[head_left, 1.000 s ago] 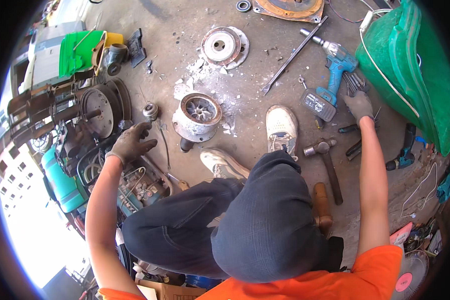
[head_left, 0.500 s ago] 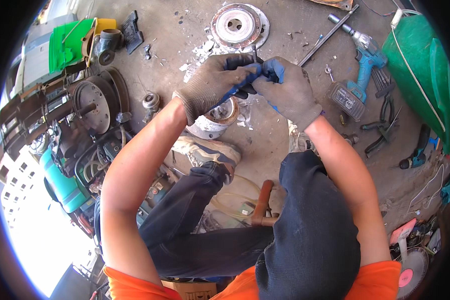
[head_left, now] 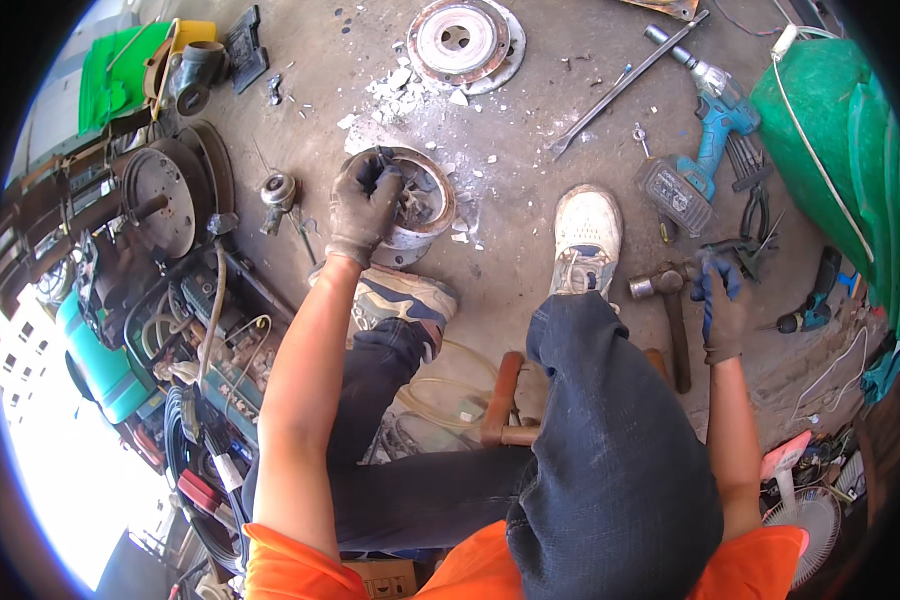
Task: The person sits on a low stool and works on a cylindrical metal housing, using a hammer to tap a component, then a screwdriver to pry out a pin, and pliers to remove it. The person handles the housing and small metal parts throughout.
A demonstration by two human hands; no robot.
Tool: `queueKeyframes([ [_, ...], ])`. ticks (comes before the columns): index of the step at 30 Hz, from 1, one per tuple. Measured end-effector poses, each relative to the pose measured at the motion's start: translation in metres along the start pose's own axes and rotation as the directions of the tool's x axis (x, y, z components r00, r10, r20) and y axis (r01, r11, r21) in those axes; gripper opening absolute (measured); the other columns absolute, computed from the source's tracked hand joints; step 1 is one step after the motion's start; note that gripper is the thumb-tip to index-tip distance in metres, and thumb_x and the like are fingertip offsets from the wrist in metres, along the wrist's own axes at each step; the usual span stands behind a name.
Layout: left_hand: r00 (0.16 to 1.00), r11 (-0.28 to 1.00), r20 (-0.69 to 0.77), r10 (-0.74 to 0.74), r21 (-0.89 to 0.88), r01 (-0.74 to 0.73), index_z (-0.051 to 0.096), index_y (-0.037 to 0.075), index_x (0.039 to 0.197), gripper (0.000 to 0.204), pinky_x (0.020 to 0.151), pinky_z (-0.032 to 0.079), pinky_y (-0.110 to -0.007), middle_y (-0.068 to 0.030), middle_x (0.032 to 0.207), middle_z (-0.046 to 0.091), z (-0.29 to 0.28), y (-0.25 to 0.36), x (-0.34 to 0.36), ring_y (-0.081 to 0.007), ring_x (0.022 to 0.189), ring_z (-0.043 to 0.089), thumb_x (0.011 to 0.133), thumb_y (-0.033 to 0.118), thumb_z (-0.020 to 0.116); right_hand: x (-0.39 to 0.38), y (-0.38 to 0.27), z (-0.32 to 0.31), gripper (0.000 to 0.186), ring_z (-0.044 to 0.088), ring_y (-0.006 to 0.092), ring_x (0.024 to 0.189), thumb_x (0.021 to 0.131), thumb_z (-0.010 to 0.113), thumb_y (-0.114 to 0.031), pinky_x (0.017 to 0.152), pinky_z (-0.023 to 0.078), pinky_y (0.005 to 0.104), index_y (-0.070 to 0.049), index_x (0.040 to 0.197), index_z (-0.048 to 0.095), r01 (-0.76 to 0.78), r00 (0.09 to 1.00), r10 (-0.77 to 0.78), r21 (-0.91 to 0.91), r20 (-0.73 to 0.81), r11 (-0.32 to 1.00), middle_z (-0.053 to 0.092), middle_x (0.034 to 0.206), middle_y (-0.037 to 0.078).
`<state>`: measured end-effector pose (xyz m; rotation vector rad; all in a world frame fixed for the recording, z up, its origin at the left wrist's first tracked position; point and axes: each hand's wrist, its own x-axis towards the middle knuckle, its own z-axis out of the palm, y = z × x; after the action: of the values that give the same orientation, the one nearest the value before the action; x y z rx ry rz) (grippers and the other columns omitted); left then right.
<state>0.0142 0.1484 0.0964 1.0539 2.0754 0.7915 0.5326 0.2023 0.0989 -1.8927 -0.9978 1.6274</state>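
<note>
Grey knit gloves (head_left: 348,243) cover two hands in the head view. The left hand (head_left: 366,203) curls over one rust-edged, round metal housing (head_left: 444,192) at eleven o'clock. The right hand (head_left: 725,308), fingers bent, is at three, beside one brown-handled metal hammer (head_left: 678,340); I cannot tell whether either grasps anything. Two flat metal discs (head_left: 482,46) overlap at twelve.

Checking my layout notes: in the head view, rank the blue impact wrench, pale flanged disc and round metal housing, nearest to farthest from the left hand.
From the left hand:
1. Round metal housing, right at the hand.
2. Pale flanged disc, toward the top edge.
3. Blue impact wrench, well over to the right.
</note>
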Motion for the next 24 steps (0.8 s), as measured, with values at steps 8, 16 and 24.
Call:
queueKeyframes([
  [8,0.951,0.952,-0.234,-0.203,0.181,0.248,0.073,-0.001,0.101,0.035,0.080,0.053,-0.040,-0.0230,0.091,0.074,0.004,0.022,0.017,-0.0307,0.084,0.072,0.089,0.030,0.066,-0.012,0.091,-0.044,0.023,0.059,0.0087,0.073,0.096,0.069,-0.018,0.063,0.049,0.0267,-0.003,0.114,0.067,-0.180,0.975,0.219,-0.429,0.042,0.885,0.068,0.090,0.001],
  [16,0.764,0.864,-0.489,-0.421,0.039,0.501,0.072,-0.004,0.097,0.041,0.085,0.049,-0.041,-0.0201,0.091,0.073,0.007,0.032,0.003,-0.0321,0.086,0.067,0.090,0.034,0.060,-0.007,0.116,-0.032,0.036,0.065,0.0281,0.093,0.093,0.071,-0.027,0.085,0.052,0.0418,0.000,0.115,0.062,-0.078,0.996,0.088,-0.631,-0.016,0.772,0.068,0.105,0.015],
  [24,0.875,0.927,-0.359,-0.324,0.065,0.370,0.070,-0.004,0.093,0.034,0.075,0.048,-0.036,-0.0163,0.080,0.069,0.000,0.024,0.002,-0.0194,0.074,0.060,0.089,0.029,0.065,-0.010,0.112,-0.025,0.055,0.053,0.0459,0.127,0.094,0.062,-0.026,0.106,0.042,0.0495,0.000,0.141,0.048,-0.095,0.993,0.112,-0.840,-0.041,0.535,0.056,0.136,0.029],
])
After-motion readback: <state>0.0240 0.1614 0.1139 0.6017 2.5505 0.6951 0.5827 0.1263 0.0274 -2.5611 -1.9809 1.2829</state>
